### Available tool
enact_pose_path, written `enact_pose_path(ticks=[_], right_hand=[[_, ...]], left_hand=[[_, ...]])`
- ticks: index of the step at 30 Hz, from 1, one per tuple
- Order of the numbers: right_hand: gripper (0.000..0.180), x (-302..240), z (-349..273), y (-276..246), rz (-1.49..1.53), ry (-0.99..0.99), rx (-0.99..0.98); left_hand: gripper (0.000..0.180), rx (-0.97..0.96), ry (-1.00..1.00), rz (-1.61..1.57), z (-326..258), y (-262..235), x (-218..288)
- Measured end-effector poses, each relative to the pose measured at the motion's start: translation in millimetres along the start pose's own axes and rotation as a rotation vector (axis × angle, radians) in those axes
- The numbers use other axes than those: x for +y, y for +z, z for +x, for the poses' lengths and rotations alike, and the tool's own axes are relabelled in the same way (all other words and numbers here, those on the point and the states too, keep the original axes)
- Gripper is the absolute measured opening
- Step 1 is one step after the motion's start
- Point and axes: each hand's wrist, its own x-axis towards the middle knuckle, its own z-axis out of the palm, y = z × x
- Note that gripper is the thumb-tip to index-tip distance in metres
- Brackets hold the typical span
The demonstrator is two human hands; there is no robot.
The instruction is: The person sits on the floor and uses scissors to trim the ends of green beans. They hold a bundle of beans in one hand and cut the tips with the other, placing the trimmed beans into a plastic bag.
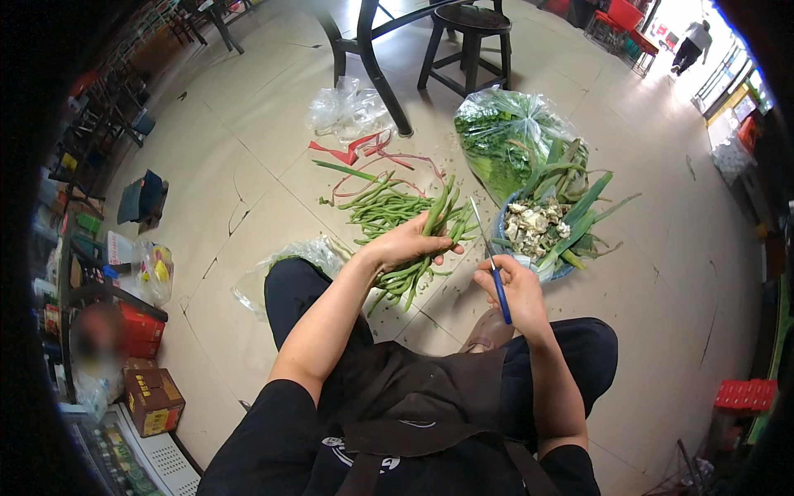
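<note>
Left hand grips a bunch of green beans above the floor pile; right hand clasps a blue-handled knife; trimming goes best with tips aligned, blade clear of fingers.

The knife handle is mostly hidden inside the right hand, and the lower bean stems vanish under the left hand. A blurred patch (left shelves) shows nothing; the basin rim lies largely under scallions.
</note>
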Motion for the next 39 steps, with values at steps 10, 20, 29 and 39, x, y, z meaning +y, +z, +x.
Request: enact_pose_path(ticks=[10,20,29,39], right_hand=[[0.046,-3.2,-0.5,2.0,-0.277,-0.139,0.126],[0.041,9.3,4.4,1.9,-0.117,-0.122,0.137],[0.036,6.4,4.1,1.6,-0.091,-0.071,0.085],[0.038,-2.0,-2.0,5.3,-0.332,-0.14,0.119]], left_hand=[[0.033,0.012,0.001,0.234,3.4,-1.7,-8.8],[0.029,0.208,0.076,0.425,8.3,-11.0,-24.2],[0.033,0.256,-0.014,0.646,5.0,-7.8,-18.1],[0.039,0.453,0.111,0.904,5.6,-13.0,-22.3]])
